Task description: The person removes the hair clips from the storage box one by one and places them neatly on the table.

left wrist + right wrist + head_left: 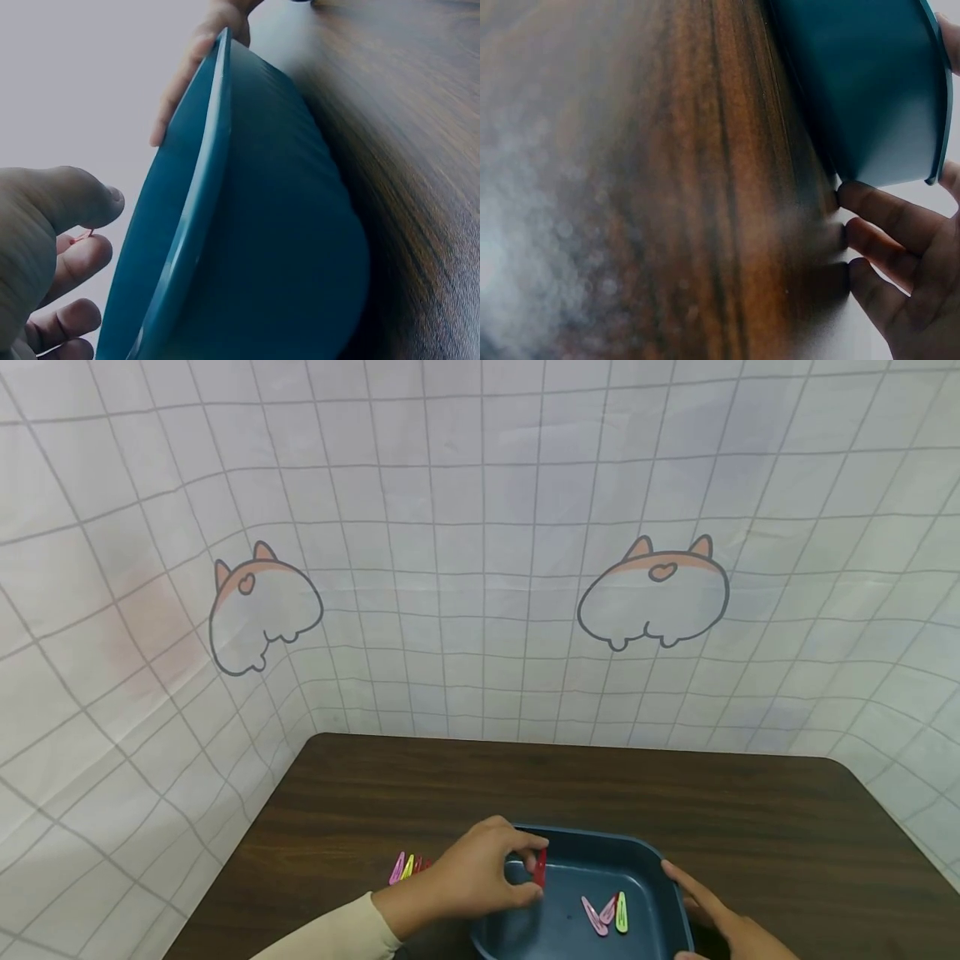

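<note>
Teal plastic tray (660, 860), one, near edge cut off by frame. Inside tray: hair clips (606, 912), three, pink, red partly hidden, green. Over tray's left rim: red hair clip (540, 866), one, pinched by left hand (472, 872). Left of tray: more clips (407, 866), partly hidden, count unclear. Against tray's right rim: right hand (712, 910), fingers straight.

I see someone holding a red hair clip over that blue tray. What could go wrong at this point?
The left hand pinches the red clip just inside the blue tray rim, so a loose grip might drop it onto the table rather than beside the clips in the tray. The right hand only rests straight fingers against the tray's side, so a knock could slide it. The clips left on the table sit behind the left wrist, where the sleeve might sweep them.
</note>
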`<state>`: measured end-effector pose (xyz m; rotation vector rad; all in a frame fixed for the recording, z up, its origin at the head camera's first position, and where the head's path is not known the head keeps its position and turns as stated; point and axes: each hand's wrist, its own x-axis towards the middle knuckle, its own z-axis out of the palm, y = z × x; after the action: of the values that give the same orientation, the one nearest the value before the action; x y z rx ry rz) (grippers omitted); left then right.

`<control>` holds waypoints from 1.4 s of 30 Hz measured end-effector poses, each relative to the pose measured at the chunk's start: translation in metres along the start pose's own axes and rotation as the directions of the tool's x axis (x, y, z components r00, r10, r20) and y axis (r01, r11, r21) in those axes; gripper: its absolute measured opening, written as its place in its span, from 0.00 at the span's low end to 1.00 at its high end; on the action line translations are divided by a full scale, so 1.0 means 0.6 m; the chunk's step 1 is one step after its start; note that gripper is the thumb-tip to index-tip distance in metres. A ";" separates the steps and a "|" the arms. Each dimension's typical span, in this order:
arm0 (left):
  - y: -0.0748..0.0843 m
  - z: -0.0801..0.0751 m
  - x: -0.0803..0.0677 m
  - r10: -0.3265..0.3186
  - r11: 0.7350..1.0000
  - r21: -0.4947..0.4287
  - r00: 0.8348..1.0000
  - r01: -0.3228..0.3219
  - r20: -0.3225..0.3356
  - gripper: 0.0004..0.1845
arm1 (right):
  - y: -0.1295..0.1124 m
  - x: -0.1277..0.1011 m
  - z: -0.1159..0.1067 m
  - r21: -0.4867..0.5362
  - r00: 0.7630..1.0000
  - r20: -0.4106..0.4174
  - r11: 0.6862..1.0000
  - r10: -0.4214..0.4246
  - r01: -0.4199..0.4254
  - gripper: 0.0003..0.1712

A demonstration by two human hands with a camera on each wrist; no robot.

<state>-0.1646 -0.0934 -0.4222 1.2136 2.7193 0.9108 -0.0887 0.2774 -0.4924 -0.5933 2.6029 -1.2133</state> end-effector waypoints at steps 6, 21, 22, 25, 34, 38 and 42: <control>-0.006 -0.010 -0.010 -0.029 0.999 -0.040 0.999 0.027 -0.039 0.27 | 0.008 0.003 -0.002 0.007 1.000 0.009 1.000 -0.016 0.016 0.53; -0.027 -0.031 -0.035 -0.074 0.996 -0.059 0.995 0.070 -0.070 0.25 | 0.004 0.000 0.001 0.016 1.000 -0.011 1.000 -0.027 0.027 0.53; -0.028 -0.033 -0.037 -0.076 0.996 -0.061 0.995 0.072 -0.070 0.25 | 0.004 0.000 0.000 0.018 1.000 -0.009 0.999 -0.029 0.030 0.53; -0.033 -0.040 -0.042 -0.090 0.993 -0.077 0.994 0.084 -0.069 0.25 | 0.007 0.002 -0.001 0.022 1.000 -0.006 0.999 -0.029 0.029 0.53; -0.048 -0.054 -0.055 -0.083 0.995 -0.054 0.991 0.078 -0.100 0.26 | -0.003 0.003 -0.002 0.018 1.000 -0.008 1.000 -0.017 0.017 0.53; -0.058 -0.061 -0.061 -0.072 0.997 -0.032 0.990 0.069 -0.124 0.25 | 0.000 0.001 -0.002 0.013 1.000 -0.009 1.000 -0.025 0.025 0.53; -0.069 -0.068 -0.068 -0.077 0.997 -0.005 0.989 0.077 -0.127 0.24 | 0.003 0.001 -0.002 0.017 1.000 -0.003 1.000 -0.022 0.022 0.53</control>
<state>-0.1741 -0.1634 -0.4183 1.0779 2.8406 1.0131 -0.0903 0.2791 -0.4930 -0.6199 2.5921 -1.2421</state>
